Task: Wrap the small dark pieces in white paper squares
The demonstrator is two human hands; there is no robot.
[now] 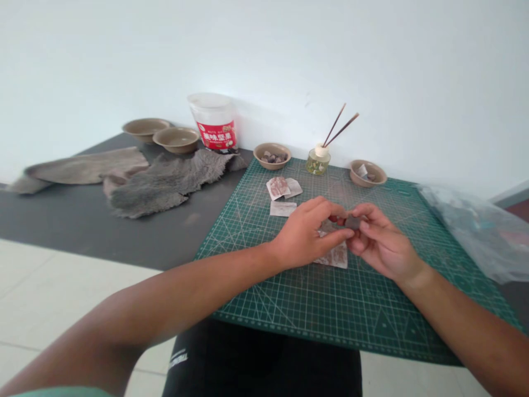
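My left hand and my right hand meet above the green cutting mat. Between their fingertips is a small dark grey piece, flat-looking and stone-like; its exact kind is unclear. Thumb and fingers of both hands are closed on it. Under my left hand lies a sheet of worn paper with a whitish-brown face, partly hidden by the hand. Farther back on the mat are a reddish-brown worn paper piece, a pale piece partly beneath it, and a light strip.
A bowl of dark stones, a reed diffuser and a bowl with paper bits line the back. Leftward are a plastic tub, two bowls and grey cloths. Clear plastic lies right.
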